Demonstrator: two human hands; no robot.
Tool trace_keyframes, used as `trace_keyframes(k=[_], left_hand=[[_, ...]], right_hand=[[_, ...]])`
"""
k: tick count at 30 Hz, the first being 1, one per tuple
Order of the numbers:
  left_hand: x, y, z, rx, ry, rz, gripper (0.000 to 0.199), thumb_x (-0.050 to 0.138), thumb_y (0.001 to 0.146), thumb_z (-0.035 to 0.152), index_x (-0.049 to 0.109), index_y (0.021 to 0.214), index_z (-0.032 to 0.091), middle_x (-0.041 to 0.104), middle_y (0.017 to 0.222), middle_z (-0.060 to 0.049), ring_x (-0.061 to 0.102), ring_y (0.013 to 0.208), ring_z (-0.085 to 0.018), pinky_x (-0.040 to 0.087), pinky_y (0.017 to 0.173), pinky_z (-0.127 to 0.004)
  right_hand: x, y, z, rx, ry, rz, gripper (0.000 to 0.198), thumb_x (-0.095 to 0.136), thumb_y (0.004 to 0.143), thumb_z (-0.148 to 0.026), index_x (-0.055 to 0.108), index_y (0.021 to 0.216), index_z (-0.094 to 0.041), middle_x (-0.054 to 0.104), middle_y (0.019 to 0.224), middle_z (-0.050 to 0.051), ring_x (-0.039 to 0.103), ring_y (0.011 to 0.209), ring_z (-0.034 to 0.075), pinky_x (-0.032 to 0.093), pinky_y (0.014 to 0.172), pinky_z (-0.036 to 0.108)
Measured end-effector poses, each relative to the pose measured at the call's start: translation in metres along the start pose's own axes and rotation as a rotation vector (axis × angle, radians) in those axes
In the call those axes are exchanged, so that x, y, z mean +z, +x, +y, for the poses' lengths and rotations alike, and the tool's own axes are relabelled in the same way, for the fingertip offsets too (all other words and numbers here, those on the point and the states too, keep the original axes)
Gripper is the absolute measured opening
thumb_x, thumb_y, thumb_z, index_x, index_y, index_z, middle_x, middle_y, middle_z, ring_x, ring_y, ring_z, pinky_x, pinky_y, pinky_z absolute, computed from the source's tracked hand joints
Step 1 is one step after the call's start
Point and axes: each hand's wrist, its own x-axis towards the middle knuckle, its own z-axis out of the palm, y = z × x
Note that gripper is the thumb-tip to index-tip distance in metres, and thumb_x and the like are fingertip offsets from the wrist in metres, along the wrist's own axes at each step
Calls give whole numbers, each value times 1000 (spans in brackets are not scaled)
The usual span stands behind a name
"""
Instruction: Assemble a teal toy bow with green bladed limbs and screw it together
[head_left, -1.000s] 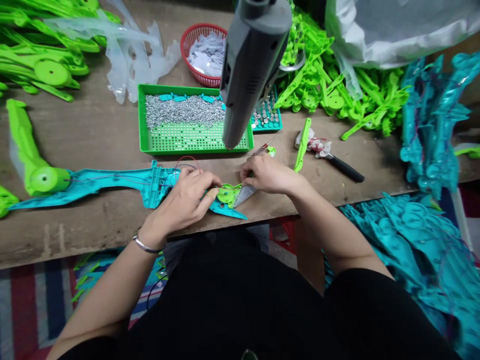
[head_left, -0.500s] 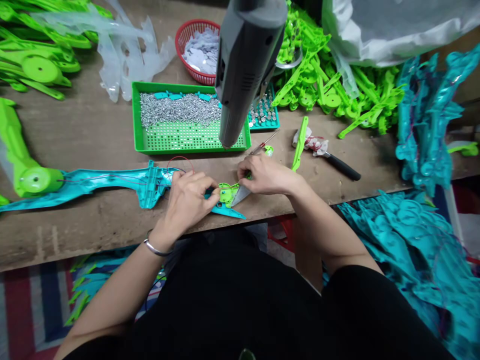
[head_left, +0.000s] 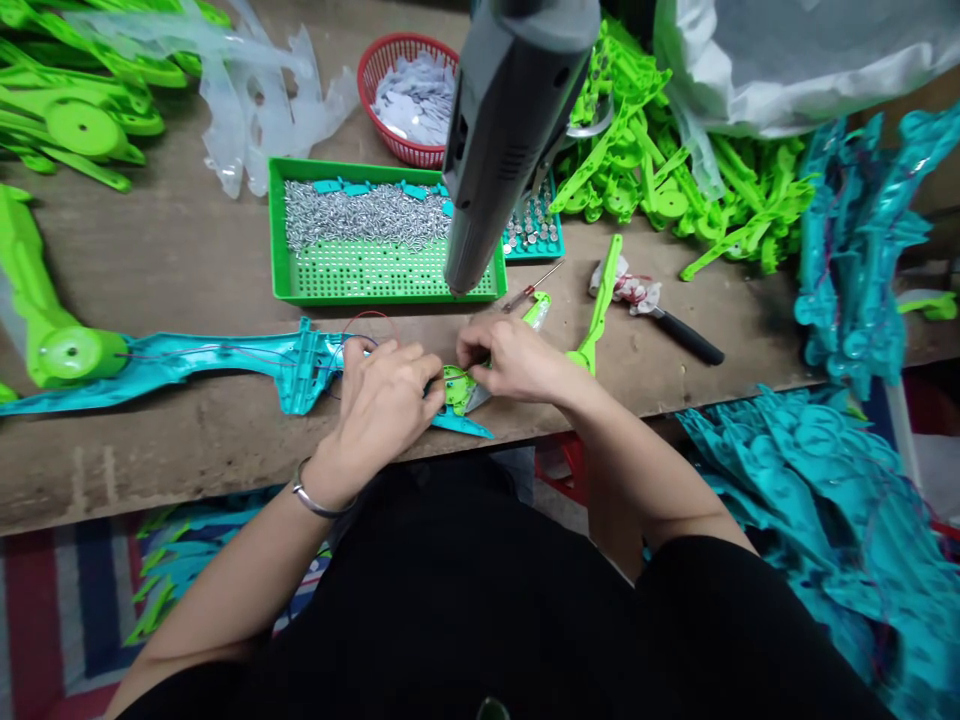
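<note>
A long blue plastic half-shell (head_left: 202, 350) lies along the table's front, with thin red and dark wires running over it. My left hand (head_left: 390, 400) is closed over its right part, fingers bent around it, and hides most of that section. Beside my left fingertips a green plastic piece (head_left: 455, 384) sits on the shell, and the shell's pointed blue end (head_left: 463, 426) sticks out below. My right hand (head_left: 514, 355) is closed in a pinch above the green piece; what its fingertips hold is hidden. A green part with a clear piece (head_left: 538, 310) shows just behind my right hand.
A grey power screwdriver (head_left: 499, 150) hangs over the green tray (head_left: 390, 290) of screws. Behind are a red basket (head_left: 367, 100) and green parts (head_left: 652, 170). Right of my hand lie a green arm (head_left: 604, 300) and a black-handled tool (head_left: 690, 335). Blue shells (head_left: 810, 480) pile at right.
My right hand has moved left, closer to my left hand, over the green piece. The left hand has shifted slightly right and still grips the shell. More of the green arm shows.
</note>
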Motion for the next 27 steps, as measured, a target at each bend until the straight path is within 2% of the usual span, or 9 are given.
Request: trace_keyframes(k=[3,9,13,16,22,27], left_hand=[[-4,-1,-6,0,-71,-31,19,51,93,26,64,79,22,67,77,-2,62,83,-26,32,79,-44],[-8,-10,-18,-27,-137,-26,20,49,95,26,64,81,23,68,77,-1,62,80,-22,31,81,-42],[-8,-11,-12,-120,-83,-7,20,51,92,25,64,77,23,69,80,-3,63,81,-25,31,80,-44],[-9,-8,-7,-156,-36,-38,21,51,90,24,64,74,23,70,79,-3,63,82,-28,31,79,-46],[-11,-7,-10,-104,-38,-72,21,51,89,24,63,72,23,69,75,-2,64,79,-27,31,75,-43],[-8,-7,-7,-118,22,-81,22,49,89,22,62,72,22,70,77,-5,65,81,-28,32,75,-44]], right_hand=[[7,-4,1,-38,46,-3,29,53,77,-6,76,91,-17,73,91,5,63,81,17,42,76,28],[11,-7,3,-27,15,-43,33,55,79,-6,80,93,-20,74,96,6,65,85,18,44,79,29],[12,-6,5,-64,-45,-52,35,54,81,-8,80,98,-22,72,97,6,64,87,19,43,79,30],[12,-5,6,-73,-61,-59,35,54,81,-8,80,99,-22,71,95,5,63,86,18,42,78,30],[13,-5,6,-111,-58,-59,39,51,81,-6,79,102,-24,69,95,5,59,83,16,40,74,29],[12,-4,6,-120,-65,-56,40,49,80,-5,79,101,-22,67,93,5,57,81,16,38,72,30]])
